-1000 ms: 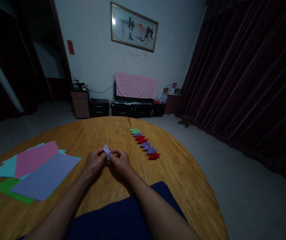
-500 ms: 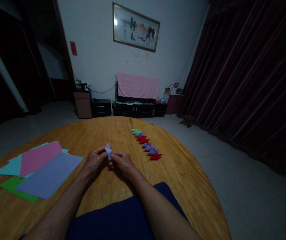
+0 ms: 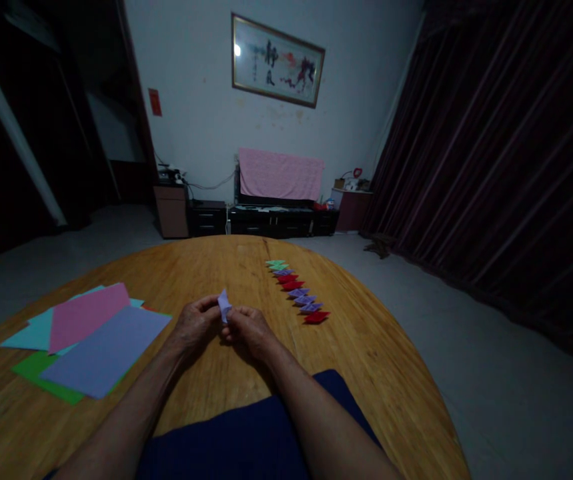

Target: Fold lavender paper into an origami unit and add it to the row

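A small folded piece of purple paper (image 3: 224, 305) is held upright between my two hands, just above the wooden table (image 3: 206, 267). My left hand (image 3: 197, 323) pinches its left side with thumb and fingers. From the right, my right hand (image 3: 250, 329) grips its lower edge, fingers curled. The fingers cover part of the paper, so its full shape is hidden. To the right of my hands, a slanting row of small folded paper boats (image 3: 298, 293) in green, purple and red lies on the table.
Loose sheets lie at the left: a purple sheet (image 3: 109, 350), a pink sheet (image 3: 89, 315), a green sheet (image 3: 41, 370) and light blue ones beneath. The table's rounded edge (image 3: 409, 347) curves along the right. Beyond it stands a low black cabinet (image 3: 286, 225).
The whole view has shifted slightly, so everything sits a little further right and lower. Both hands keep hold of the purple paper, which looks slightly turned.
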### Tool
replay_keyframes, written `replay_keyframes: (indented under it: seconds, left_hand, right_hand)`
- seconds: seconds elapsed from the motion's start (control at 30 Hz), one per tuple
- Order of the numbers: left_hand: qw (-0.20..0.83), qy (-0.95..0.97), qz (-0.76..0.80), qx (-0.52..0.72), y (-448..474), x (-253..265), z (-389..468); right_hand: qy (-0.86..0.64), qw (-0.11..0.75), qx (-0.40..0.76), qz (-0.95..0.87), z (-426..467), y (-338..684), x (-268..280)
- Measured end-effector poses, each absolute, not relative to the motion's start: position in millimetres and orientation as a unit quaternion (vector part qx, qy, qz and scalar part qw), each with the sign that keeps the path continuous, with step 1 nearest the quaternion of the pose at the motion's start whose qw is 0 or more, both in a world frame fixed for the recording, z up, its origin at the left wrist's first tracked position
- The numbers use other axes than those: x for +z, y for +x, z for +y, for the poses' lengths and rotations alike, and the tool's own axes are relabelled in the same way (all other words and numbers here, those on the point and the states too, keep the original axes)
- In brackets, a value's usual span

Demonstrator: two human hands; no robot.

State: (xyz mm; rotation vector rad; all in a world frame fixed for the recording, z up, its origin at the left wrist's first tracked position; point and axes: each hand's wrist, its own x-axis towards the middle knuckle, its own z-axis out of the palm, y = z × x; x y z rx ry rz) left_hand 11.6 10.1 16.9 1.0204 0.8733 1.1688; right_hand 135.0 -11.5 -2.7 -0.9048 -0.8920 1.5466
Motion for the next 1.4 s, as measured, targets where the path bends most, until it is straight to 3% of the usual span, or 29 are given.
replay_keyframes:
  seconds: [0.37,0.57,0.87,1.03,1.4]
  left_hand:
    - [0.628,0.464,0.363,0.509,11,16,10]
    - [0.627,0.453,0.387,0.501,-1,20,14]
    - [0.470,0.569,0.434,0.517,-3,13,16]
    - [0.340,0.709,0.420,0.454,-9,8,22]
    - [0.256,0.780,0.408,0.400,-14,2,24]
  right_hand:
    - [-0.407,0.550,0.617,-0.388,-15,136,9]
    - [-0.493,0.545,0.482,-0.477,-6,141,4]
    - [-0.555,0.476,0.154,-0.664,-1,154,-8]
    - [-0.569,0.439,0.117,-0.686,-4,158,-7]
    - [-0.555,0.405,0.102,-0.719,-5,161,-13]
